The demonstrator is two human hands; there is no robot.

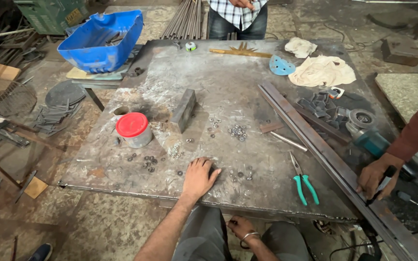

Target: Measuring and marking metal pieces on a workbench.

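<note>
Steel table is carrying everything. We are resting our left hand on it, fingers spread flat, beside small nuts at three o'clock: light, hard, probably rolling easily, best pinched by fingertips. Our right hand is hanging below, fingers curled, empty.

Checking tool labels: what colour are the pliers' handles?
Teal-green handles on the pliers, head view.
</note>
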